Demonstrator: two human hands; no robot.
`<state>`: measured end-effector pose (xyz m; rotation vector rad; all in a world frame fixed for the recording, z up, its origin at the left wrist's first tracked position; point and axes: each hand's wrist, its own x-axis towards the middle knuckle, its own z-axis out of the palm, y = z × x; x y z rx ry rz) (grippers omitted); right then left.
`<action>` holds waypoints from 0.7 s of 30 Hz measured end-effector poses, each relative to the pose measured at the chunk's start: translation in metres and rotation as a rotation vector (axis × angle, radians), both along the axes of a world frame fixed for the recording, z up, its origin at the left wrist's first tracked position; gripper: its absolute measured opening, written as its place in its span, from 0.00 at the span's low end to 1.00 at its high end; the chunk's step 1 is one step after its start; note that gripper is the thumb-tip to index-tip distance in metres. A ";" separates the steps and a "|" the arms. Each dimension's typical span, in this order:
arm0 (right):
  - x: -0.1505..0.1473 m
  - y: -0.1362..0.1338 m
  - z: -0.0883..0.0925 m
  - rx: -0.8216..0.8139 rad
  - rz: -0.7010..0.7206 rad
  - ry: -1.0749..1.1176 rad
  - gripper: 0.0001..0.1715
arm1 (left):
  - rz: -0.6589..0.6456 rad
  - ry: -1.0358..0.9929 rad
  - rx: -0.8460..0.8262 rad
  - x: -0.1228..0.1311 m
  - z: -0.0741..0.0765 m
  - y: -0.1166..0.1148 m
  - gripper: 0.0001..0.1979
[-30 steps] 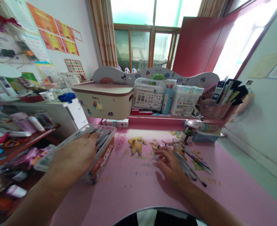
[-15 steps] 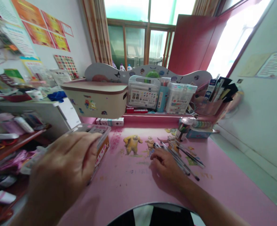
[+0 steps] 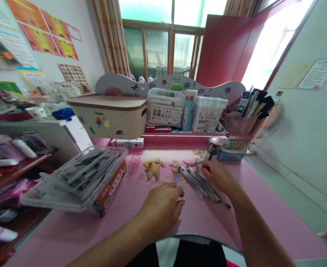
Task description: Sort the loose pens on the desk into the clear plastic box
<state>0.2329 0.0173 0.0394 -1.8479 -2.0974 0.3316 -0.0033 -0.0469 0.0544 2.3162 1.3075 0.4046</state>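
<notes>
A bundle of slim clear pens with dark tips [image 3: 200,185] lies slantwise on the pink desk [image 3: 141,226]. My right hand [image 3: 219,177] is at the bundle's upper right side, its fingers bent in against the pens; what they hold, if anything, is hidden. My left hand [image 3: 163,207] hovers over the desk left of the bundle, thumb and fingers apart, holding nothing. To the left stands a clear plastic box [image 3: 107,191] with an orange label, heaped with similar pens [image 3: 88,174].
A lidded cream bin [image 3: 110,118], a clear marker case [image 3: 165,111] and a second marker box [image 3: 210,115] stand on the rear shelf. Below them on the right are a clear pen jar [image 3: 213,146] and a blue box [image 3: 231,155].
My left hand has moved from over the pen box to beside the bundle, uncovering the box. My right hand has shifted up and right across the pens, and the loose pens there no longer show separately.
</notes>
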 end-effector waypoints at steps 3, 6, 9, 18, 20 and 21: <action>0.012 0.001 -0.008 -0.145 -0.016 -0.250 0.12 | -0.006 -0.221 -0.162 0.005 -0.019 0.013 0.10; 0.020 0.001 -0.016 -0.228 -0.035 -0.339 0.11 | 0.059 -0.496 -0.387 0.009 -0.041 0.024 0.08; 0.022 0.001 -0.020 -0.275 -0.049 -0.358 0.10 | 0.196 -0.691 -0.475 0.011 -0.054 0.028 0.07; 0.019 0.001 -0.024 -0.269 -0.056 -0.356 0.08 | 0.253 -0.829 -0.503 0.006 -0.056 0.030 0.06; 0.020 0.002 -0.022 -0.239 -0.084 -0.339 0.07 | 0.269 -0.871 -0.536 0.005 -0.059 0.032 0.06; 0.021 0.003 -0.019 -0.210 -0.096 -0.312 0.06 | 0.273 -0.891 -0.552 0.005 -0.060 0.032 0.06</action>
